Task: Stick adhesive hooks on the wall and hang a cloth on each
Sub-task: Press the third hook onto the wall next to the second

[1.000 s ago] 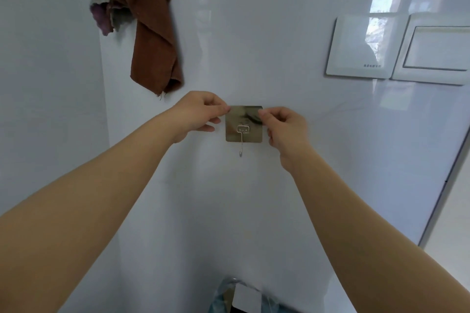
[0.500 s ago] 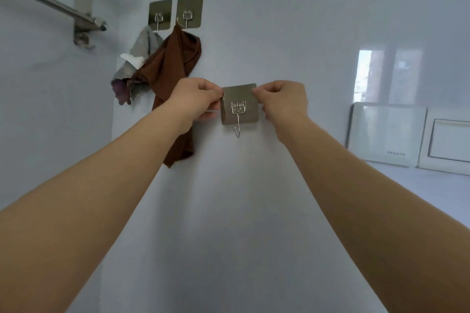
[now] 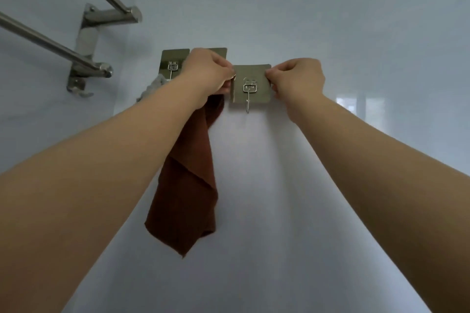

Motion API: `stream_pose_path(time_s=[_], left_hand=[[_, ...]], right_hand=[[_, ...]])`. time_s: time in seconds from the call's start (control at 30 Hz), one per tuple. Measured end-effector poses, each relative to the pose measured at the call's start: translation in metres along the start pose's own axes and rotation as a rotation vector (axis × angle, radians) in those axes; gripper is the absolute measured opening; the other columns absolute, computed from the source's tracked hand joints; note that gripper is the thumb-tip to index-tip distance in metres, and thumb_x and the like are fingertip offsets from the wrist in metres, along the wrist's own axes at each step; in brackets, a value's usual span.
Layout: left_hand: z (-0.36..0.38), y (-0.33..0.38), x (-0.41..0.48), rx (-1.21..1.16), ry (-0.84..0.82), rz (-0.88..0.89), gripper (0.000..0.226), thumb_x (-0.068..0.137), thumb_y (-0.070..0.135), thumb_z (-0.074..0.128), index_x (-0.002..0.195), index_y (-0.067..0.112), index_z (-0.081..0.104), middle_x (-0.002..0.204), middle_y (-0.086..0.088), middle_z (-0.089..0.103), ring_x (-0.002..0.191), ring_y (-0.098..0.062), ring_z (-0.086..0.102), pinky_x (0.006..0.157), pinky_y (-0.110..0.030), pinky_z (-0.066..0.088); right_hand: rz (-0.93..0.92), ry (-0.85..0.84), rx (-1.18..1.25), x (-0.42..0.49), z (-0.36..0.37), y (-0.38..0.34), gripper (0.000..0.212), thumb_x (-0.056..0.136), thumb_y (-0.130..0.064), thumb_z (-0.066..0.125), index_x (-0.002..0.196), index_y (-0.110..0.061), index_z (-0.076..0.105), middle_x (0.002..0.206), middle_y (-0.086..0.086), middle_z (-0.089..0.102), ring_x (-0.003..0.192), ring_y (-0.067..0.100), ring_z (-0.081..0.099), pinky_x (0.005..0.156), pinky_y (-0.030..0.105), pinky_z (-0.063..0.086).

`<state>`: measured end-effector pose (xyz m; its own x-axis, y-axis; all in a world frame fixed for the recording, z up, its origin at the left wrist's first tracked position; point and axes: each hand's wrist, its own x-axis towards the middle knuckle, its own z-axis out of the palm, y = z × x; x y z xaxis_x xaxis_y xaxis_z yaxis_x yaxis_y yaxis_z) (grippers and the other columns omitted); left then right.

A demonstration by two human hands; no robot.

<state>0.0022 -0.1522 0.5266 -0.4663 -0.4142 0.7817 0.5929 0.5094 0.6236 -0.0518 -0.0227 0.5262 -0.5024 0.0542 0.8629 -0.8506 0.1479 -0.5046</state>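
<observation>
Glossy white wall (image 3: 330, 20) ahead, viewed from below. Faint window glare (image 3: 356, 107) low on the right side. Upper left: double stainless-steel towel rail (image 3: 50, 43), two bars running into a wall bracket.

Right of the rail, two square metallic plates with wire hooks, side by side on the wall.
- Leftmost stuck hook plate (image 3: 173, 58): in plain sight. Scrap of grey cloth (image 3: 155, 85) just below it, mostly hidden behind the left forearm.
- Second stuck hook plate (image 3: 218, 52): largely covered by the left hand, only the top right corner showing. Long rust-brown cloth (image 3: 188, 185) hanging beneath, folded, tapering to a point at the bottom.

Just right of those two and slightly lower: third square brushed-metal adhesive hook (image 3: 250, 84), upright, wire hook pointing down. Flat on the wall or just off it: cannot tell. Top edge slightly bowed.

Left hand (image 3: 207, 71): fingers curled, thumb and forefinger pinching the plate's left edge. Right hand (image 3: 297, 79): fingers curled likewise, pinching the right edge near the upper corner. Both forearms bare, reaching up from the near corners toward the wall.
</observation>
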Motion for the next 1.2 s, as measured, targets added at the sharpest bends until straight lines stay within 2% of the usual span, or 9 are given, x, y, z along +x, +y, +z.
stream_pose_path(time_s=[0.1,0.23,0.37,0.57,0.77,0.83,0.93,1.0,1.2], left_hand=[[-0.003,0.005,0.02,0.005,0.01,0.057,0.025,0.083,-0.003,0.063,0.068,0.015,0.055,0.075,-0.004,0.058,0.063,-0.015,0.06,0.058,-0.024,0.058],[-0.006,0.008,0.041,0.003,-0.013,0.06,0.029,0.082,-0.003,0.064,0.071,0.017,0.047,0.083,-0.006,0.057,0.063,-0.014,0.061,0.058,-0.024,0.058],[-0.006,0.007,0.052,-0.015,-0.027,0.041,0.033,0.08,-0.005,0.066,0.07,0.017,0.044,0.083,-0.005,0.054,0.064,-0.014,0.061,0.061,-0.029,0.058],[-0.004,0.002,0.057,-0.045,0.009,0.022,0.034,0.079,-0.002,0.068,0.068,0.018,0.043,0.084,-0.006,0.057,0.062,-0.013,0.061,0.055,-0.025,0.055],[-0.003,0.003,0.056,-0.016,0.018,0.019,0.036,0.077,-0.002,0.069,0.064,0.018,0.043,0.074,-0.005,0.058,0.075,-0.024,0.064,0.064,-0.03,0.054],[-0.003,0.005,0.054,-0.01,0.016,0.01,0.037,0.077,-0.004,0.068,0.062,0.017,0.042,0.067,-0.004,0.054,0.065,-0.022,0.061,0.06,-0.029,0.054],[-0.003,0.006,0.051,-0.035,-0.008,-0.001,0.038,0.077,-0.008,0.067,0.063,0.016,0.042,0.065,-0.004,0.051,0.054,-0.015,0.055,0.044,-0.021,0.05],[-0.004,0.006,0.049,-0.049,-0.004,0.001,0.038,0.077,-0.011,0.066,0.062,0.015,0.042,0.066,-0.004,0.051,0.052,-0.015,0.053,0.042,-0.02,0.049],[-0.002,0.006,0.049,-0.062,0.022,0.012,0.038,0.075,-0.011,0.067,0.063,0.014,0.042,0.069,-0.004,0.052,0.052,-0.017,0.055,0.056,-0.031,0.055]], right_hand=[[-0.003,0.027,-0.014,0.014,0.005,-0.01,0.014,0.08,-0.011,0.064,0.066,-0.015,0.063,0.059,-0.003,0.054,0.069,0.018,0.055,0.07,0.03,0.049],[-0.011,0.076,-0.062,0.03,0.012,-0.017,0.018,0.081,-0.011,0.064,0.064,-0.014,0.062,0.061,-0.003,0.055,0.075,0.02,0.058,0.077,0.031,0.052],[-0.032,0.11,-0.13,0.037,0.019,-0.022,0.006,0.082,-0.012,0.063,0.082,-0.011,0.069,0.062,-0.004,0.053,0.08,0.019,0.058,0.079,0.03,0.052],[-0.03,0.151,-0.211,0.04,0.023,-0.026,0.014,0.083,-0.011,0.061,0.093,-0.008,0.07,0.084,0.006,0.061,0.081,0.018,0.058,0.073,0.026,0.048],[-0.036,0.169,-0.271,0.042,0.025,-0.024,0.017,0.081,-0.009,0.058,0.093,-0.006,0.07,0.075,0.004,0.059,0.077,0.02,0.055,0.057,0.023,0.042],[-0.039,0.172,-0.281,0.042,0.025,-0.024,0.018,0.081,-0.008,0.057,0.093,-0.007,0.07,0.068,0.001,0.055,0.076,0.02,0.055,0.052,0.018,0.038],[-0.05,0.176,-0.285,0.042,0.026,-0.023,0.017,0.082,-0.009,0.057,0.094,-0.006,0.069,0.08,0.005,0.06,0.077,0.02,0.054,0.051,0.016,0.036],[-0.061,0.179,-0.3,0.041,0.026,-0.023,0.017,0.083,-0.009,0.057,0.095,-0.006,0.069,0.085,0.005,0.06,0.079,0.019,0.055,0.054,0.019,0.039],[-0.081,0.201,-0.245,0.038,0.027,-0.022,0.014,0.082,-0.012,0.06,0.096,-0.011,0.059,0.092,0.001,0.053,0.092,0.025,0.06,0.085,0.039,0.053]])
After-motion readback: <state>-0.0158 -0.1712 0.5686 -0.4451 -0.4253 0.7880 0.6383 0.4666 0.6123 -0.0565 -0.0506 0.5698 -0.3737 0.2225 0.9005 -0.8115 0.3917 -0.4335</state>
